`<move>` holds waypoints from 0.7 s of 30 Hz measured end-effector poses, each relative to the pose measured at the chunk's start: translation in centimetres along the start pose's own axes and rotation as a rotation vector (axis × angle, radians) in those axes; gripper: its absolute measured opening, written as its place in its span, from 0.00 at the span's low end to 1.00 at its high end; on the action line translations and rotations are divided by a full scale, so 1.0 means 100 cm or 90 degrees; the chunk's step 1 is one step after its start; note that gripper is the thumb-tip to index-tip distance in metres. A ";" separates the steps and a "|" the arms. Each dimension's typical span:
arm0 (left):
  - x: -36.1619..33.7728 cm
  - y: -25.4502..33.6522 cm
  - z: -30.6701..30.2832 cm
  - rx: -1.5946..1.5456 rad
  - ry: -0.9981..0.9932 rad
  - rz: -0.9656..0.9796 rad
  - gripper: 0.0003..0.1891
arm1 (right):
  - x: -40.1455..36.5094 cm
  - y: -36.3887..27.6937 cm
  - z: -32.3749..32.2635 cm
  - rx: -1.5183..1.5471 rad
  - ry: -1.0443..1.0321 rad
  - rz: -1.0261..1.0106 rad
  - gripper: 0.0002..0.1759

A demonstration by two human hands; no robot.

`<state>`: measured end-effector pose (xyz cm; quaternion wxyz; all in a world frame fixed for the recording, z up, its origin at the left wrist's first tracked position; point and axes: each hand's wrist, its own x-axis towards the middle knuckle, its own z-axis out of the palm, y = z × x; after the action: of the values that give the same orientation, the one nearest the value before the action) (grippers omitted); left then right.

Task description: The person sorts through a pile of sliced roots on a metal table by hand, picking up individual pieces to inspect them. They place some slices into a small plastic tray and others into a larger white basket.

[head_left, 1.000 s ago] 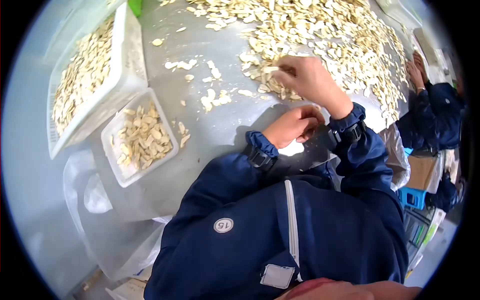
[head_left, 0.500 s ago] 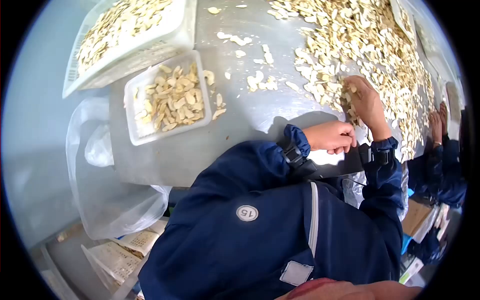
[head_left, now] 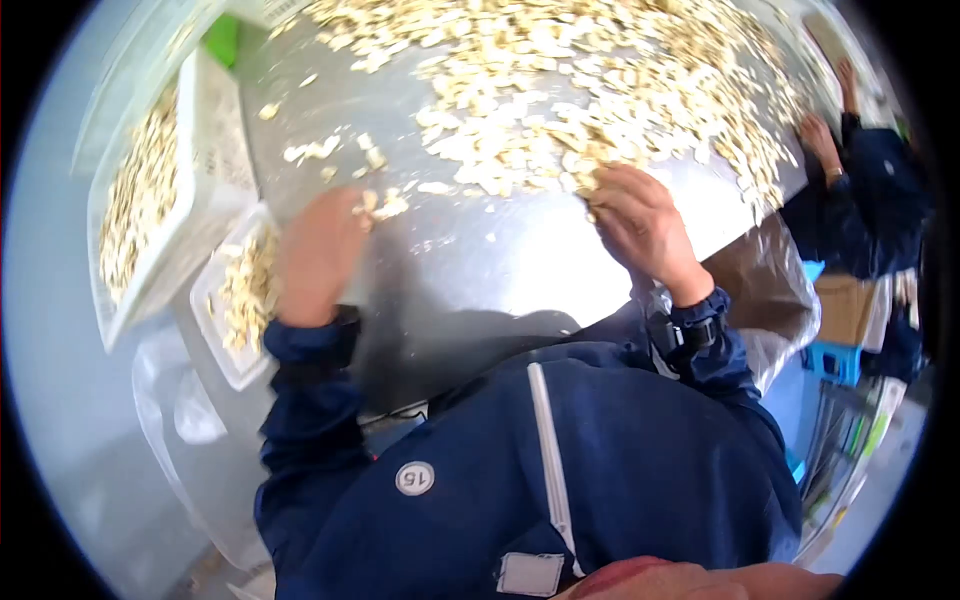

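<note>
Pale, cream-coloured dried slices (head_left: 500, 140) lie in a wide, loose spread on the metal table (head_left: 450, 250). My right hand (head_left: 645, 222) is at the near edge of the spread, its fingers curled down and closed around some slices at the fingertips. Off to the left, motion smears my left hand (head_left: 322, 255), which is beside a small white tray (head_left: 240, 375) of the same slices and covers part of its right side. Whether that hand holds anything is not visible. A few stray slices (head_left: 385, 205) lie just right of it.
A larger white basket (head_left: 215, 140) full of slices stands at the left, behind the small tray. Clear plastic bags hang at the table's left edge (head_left: 195, 415) and near right edge (head_left: 775, 300). Another person's hands (head_left: 820, 140) are at the far right.
My left hand has moved left, away from my right hand, to beside the small tray. My right hand is now at the spread's near edge. The view has shifted.
</note>
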<state>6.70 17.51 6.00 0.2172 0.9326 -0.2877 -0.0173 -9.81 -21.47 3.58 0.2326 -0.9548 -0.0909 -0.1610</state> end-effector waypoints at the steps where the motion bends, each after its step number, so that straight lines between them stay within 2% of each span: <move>1: -0.002 -0.015 -0.013 0.115 -0.010 -0.010 0.16 | -0.005 -0.003 -0.004 -0.024 0.017 0.019 0.16; 2: -0.004 -0.025 -0.023 0.234 -0.016 -0.024 0.14 | -0.010 -0.004 -0.007 -0.043 0.032 0.033 0.16; 5: -0.008 -0.036 -0.036 0.379 -0.123 -0.086 0.10 | -0.028 0.015 0.001 -0.068 0.151 0.171 0.14; 8: -0.011 -0.067 -0.017 0.439 -0.145 -0.067 0.06 | -0.027 0.009 -0.002 0.006 0.107 0.152 0.15; 9: -0.009 -0.066 -0.013 0.447 -0.133 -0.076 0.05 | -0.023 0.012 -0.002 -0.029 0.111 0.109 0.14; 13: -0.003 -0.080 -0.006 0.432 -0.124 -0.060 0.04 | 0.002 0.021 -0.008 -0.068 0.153 0.193 0.12; 17: 0.005 -0.080 -0.013 0.407 -0.162 -0.052 0.04 | 0.029 0.028 0.009 -0.134 0.143 0.155 0.13; 20: 0.004 -0.076 -0.024 0.357 -0.153 -0.033 0.06 | 0.029 0.044 0.014 -0.130 0.098 0.220 0.13; 21: 0.003 -0.074 -0.029 0.331 -0.143 -0.023 0.07 | 0.026 0.046 0.014 -0.089 0.148 0.233 0.13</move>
<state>11.28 23.96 5.56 -0.0627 0.9544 -0.2877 -0.0501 -5.86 -24.56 1.41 0.2005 -0.9442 0.1226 -0.2309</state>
